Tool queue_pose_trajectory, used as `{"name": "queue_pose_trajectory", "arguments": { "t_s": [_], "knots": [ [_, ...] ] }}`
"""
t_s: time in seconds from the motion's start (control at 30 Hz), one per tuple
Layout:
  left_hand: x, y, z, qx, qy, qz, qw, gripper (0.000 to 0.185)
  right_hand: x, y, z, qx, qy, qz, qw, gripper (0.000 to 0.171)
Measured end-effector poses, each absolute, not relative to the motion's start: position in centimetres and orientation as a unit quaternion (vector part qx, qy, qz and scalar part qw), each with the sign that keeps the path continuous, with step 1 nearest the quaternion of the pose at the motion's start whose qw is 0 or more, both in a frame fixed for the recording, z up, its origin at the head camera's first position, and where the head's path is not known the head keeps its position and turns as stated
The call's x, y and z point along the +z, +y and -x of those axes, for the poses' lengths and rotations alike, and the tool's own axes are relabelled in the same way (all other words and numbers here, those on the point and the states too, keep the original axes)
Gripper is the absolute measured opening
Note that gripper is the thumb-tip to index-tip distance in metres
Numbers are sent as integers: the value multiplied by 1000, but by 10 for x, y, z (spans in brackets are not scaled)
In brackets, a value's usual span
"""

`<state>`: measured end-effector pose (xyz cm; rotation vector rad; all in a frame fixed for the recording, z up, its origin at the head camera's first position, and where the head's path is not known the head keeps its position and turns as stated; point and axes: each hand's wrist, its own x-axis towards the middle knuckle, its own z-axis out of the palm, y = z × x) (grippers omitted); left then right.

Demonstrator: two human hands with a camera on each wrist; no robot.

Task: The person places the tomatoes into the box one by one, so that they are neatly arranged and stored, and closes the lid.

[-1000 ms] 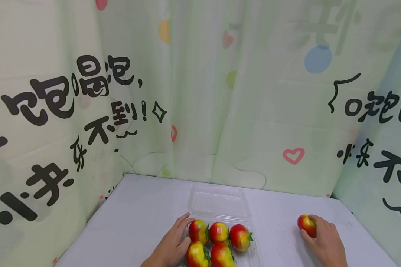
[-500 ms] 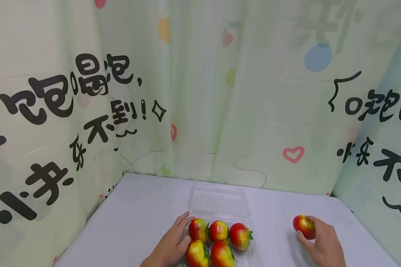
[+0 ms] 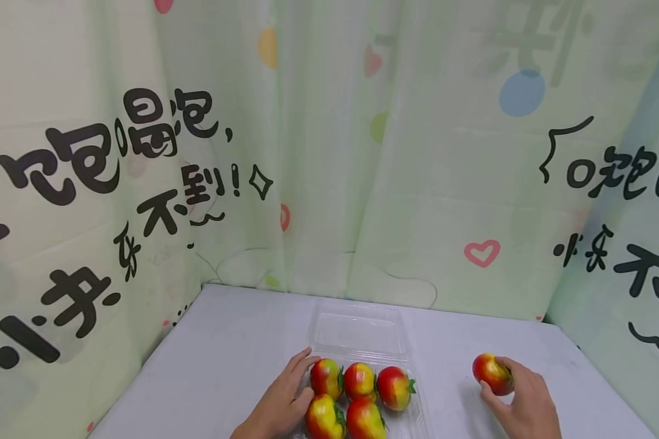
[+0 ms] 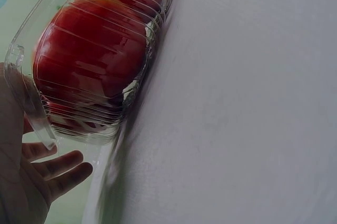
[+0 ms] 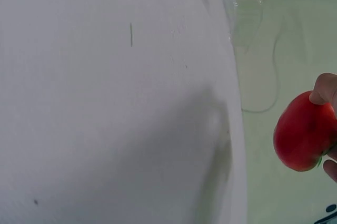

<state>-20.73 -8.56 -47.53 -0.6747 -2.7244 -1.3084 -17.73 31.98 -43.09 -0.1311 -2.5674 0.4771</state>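
My right hand [image 3: 527, 396] grips a red-and-yellow fruit [image 3: 489, 372] between thumb and fingers, over the table to the right. In the right wrist view the fruit [image 5: 303, 132] shows its red side, with a bit of green by the fingers, and stands clear of the tabletop. A clear plastic clamshell box [image 3: 417, 421] lies with its lid [image 3: 359, 329] folded back, away from me. Several like fruits [image 3: 359, 382] with green leaves sit in it. My left hand [image 3: 280, 396] rests along the box's left side; its fingers [image 4: 60, 166] reach out loosely past the wall.
A white-covered table [image 3: 236, 329] carries everything. Pale green curtains [image 3: 417, 183] with black lettering and coloured shapes enclose its back and sides. The box's lower part runs out of the head view.
My right hand has moved left with the fruit, a short way toward the box. The left hand, the box and the fruits in it have stayed in place.
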Motion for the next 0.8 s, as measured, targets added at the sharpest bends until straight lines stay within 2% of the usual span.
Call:
{"name": "queue_pose_trajectory", "arguments": {
  "t_s": [0.47, 0.8],
  "knots": [
    [-475, -86, 207, -419, -882, 214, 23, 45, -430, 303, 167, 182, -945, 52, 267, 58],
    [-475, -85, 208, -420, -882, 214, 21, 45, -429, 293, 163, 189, -948, 70, 246, 61]
  ]
}}
